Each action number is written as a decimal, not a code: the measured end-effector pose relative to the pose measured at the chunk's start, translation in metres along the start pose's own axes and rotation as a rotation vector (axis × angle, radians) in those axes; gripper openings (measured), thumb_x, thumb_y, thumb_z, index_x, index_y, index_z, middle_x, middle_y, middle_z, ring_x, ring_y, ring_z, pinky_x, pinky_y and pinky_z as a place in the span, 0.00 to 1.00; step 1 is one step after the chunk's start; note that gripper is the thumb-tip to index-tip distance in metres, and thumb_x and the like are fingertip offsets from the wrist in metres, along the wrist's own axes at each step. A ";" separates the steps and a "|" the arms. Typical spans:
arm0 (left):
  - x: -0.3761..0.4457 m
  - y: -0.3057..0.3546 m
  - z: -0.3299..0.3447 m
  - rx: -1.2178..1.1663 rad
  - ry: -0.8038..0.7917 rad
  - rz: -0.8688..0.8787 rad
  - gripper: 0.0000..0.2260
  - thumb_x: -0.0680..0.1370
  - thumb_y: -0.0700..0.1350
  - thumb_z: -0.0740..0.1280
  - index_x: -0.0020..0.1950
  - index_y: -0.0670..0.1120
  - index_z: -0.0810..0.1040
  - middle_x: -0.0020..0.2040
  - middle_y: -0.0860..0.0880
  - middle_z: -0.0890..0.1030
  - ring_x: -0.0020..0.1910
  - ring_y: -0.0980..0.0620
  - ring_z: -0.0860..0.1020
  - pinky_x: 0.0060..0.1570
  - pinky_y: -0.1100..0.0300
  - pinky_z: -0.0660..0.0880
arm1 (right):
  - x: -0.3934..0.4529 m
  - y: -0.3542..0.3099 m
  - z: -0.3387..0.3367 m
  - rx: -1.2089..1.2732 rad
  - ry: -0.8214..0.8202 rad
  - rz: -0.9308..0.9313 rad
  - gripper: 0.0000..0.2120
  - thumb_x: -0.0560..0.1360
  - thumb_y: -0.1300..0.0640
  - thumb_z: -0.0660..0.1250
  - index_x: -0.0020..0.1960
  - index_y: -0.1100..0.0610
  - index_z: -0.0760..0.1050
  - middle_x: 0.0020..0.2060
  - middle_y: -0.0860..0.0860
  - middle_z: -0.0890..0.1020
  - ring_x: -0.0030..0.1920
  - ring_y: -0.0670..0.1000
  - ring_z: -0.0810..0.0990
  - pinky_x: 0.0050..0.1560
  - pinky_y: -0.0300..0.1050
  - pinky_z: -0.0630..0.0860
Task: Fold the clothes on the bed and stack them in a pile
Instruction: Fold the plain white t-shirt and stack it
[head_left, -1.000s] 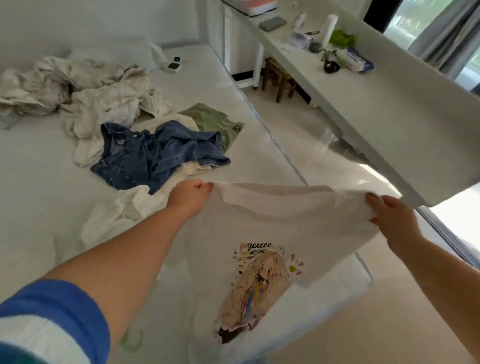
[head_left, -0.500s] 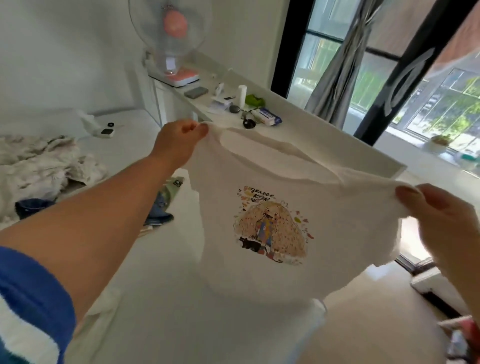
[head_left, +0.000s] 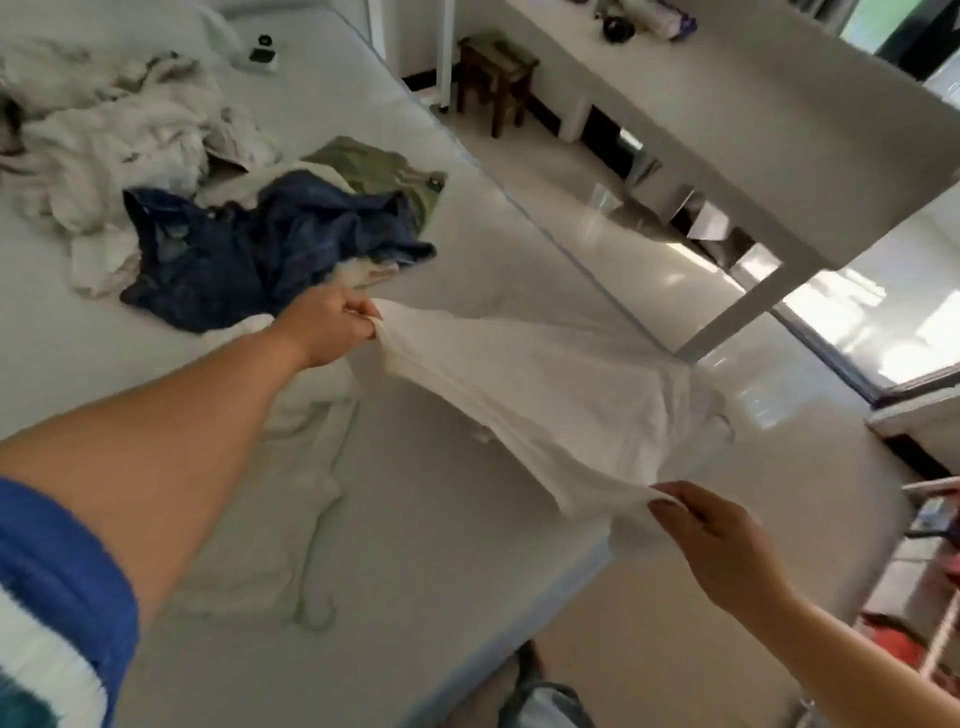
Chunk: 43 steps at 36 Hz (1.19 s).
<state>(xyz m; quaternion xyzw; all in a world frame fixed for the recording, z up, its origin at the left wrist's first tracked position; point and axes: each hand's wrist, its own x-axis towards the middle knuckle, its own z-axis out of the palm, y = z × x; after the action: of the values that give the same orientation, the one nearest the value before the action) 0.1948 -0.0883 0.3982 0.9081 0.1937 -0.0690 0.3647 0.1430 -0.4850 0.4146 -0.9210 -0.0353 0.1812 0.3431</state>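
A moment ago I held the white T-shirt (head_left: 561, 395) up high, print facing me; now I've swung it down flat over the bed (head_left: 441, 545), print out of sight — ready, I judge, to lay and fold; my left hand (head_left: 327, 332) pinches one shoulder, arm stretched forward near the denim (head_left: 249, 249); my right hand (head_left: 711, 545) pinches the other shoulder at the mattress edge — nothing stacked yet.

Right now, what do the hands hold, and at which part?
Both hold the white T-shirt: left hand pinches one top corner, right hand the other.
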 end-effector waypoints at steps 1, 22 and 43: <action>-0.007 -0.024 0.005 0.015 -0.013 -0.020 0.07 0.74 0.40 0.66 0.49 0.46 0.82 0.46 0.49 0.77 0.46 0.52 0.73 0.46 0.63 0.65 | -0.004 0.004 0.026 0.005 -0.029 0.017 0.17 0.75 0.60 0.66 0.38 0.37 0.76 0.31 0.31 0.79 0.36 0.31 0.77 0.36 0.24 0.69; -0.065 -0.346 0.075 0.227 -0.084 -0.177 0.12 0.71 0.39 0.66 0.53 0.44 0.81 0.70 0.46 0.69 0.69 0.49 0.66 0.62 0.60 0.62 | -0.068 0.043 0.391 -0.395 -0.835 0.154 0.16 0.76 0.49 0.60 0.32 0.53 0.65 0.27 0.48 0.69 0.28 0.43 0.66 0.31 0.35 0.63; -0.196 -0.391 0.179 -0.451 0.291 -0.981 0.29 0.73 0.46 0.68 0.72 0.47 0.64 0.68 0.46 0.70 0.63 0.46 0.72 0.49 0.61 0.65 | 0.029 0.004 0.459 -0.665 -0.863 -0.032 0.17 0.76 0.47 0.62 0.63 0.49 0.74 0.56 0.46 0.79 0.53 0.49 0.76 0.49 0.38 0.68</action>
<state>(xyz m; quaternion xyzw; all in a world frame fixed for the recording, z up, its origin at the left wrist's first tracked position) -0.1391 -0.0128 0.0718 0.6114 0.6518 -0.0613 0.4445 0.0051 -0.1980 0.0825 -0.8212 -0.2422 0.5165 -0.0099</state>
